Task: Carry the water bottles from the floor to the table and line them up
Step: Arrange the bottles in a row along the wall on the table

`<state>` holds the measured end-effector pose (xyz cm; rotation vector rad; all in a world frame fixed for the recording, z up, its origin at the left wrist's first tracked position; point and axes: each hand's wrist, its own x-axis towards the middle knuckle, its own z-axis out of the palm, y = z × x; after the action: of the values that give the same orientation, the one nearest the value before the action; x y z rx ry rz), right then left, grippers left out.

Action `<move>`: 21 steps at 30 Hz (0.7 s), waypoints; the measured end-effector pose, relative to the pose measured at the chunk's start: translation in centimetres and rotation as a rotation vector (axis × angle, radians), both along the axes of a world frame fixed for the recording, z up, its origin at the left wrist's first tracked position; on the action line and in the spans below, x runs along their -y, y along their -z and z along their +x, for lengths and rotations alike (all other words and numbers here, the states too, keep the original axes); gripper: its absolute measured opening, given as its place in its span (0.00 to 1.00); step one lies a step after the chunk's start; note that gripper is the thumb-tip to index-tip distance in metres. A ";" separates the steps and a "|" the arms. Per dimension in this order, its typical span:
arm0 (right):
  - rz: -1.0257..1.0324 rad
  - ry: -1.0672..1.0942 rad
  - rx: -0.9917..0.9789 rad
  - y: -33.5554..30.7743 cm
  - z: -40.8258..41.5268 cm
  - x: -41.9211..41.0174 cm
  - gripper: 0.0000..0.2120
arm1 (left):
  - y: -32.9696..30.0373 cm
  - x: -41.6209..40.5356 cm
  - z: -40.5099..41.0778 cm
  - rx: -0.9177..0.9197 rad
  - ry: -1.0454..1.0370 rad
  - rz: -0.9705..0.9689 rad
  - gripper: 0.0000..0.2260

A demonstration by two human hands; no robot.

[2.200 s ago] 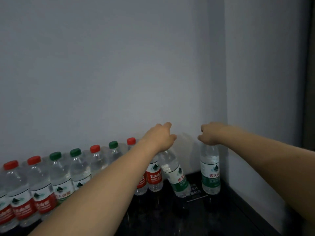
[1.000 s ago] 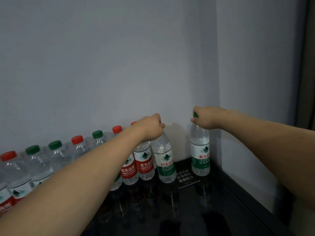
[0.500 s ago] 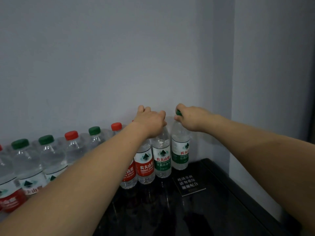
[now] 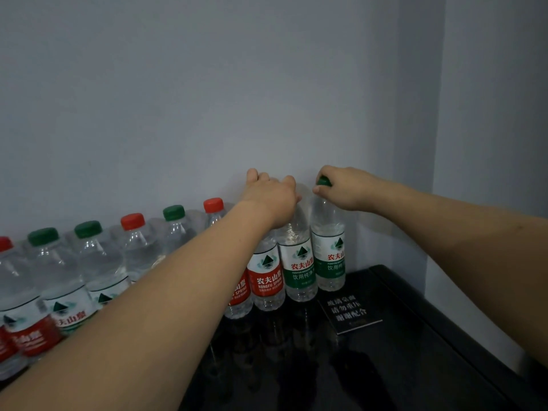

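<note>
Single head-worn view, wide-angle, looking forward and slightly down over both outstretched forearms toward a room corner. Camera sits behind and above the left hand [image 4: 271, 200] and right hand [image 4: 345, 188], both far out near frame centre. Faces the grey wall [image 4: 207, 84] almost square-on; side wall at right. Dark glossy table [image 4: 415, 351] fills the lower right, close under the lens. Row of water bottles [image 4: 98, 262] runs from the left edge to centre, nearest ones cropped at left. Edges bowed by the lens. No second view to overlap.
</note>
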<state>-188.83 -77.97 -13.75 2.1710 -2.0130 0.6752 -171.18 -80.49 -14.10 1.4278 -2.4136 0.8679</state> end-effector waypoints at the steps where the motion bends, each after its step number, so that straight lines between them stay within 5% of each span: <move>1: -0.002 -0.008 -0.003 -0.1 0.2 0.1 0.15 | 0.0 0.1 0.0 -0.003 0.003 -0.002 0.14; 21: -0.027 0.066 -0.007 1.1 0.9 0.7 0.23 | 0.7 -0.4 -0.2 -0.046 0.013 -0.036 0.10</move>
<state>-187.90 -78.71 -14.90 2.0788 -2.0499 0.6819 -171.35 -80.08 -14.77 1.4021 -2.3590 0.8609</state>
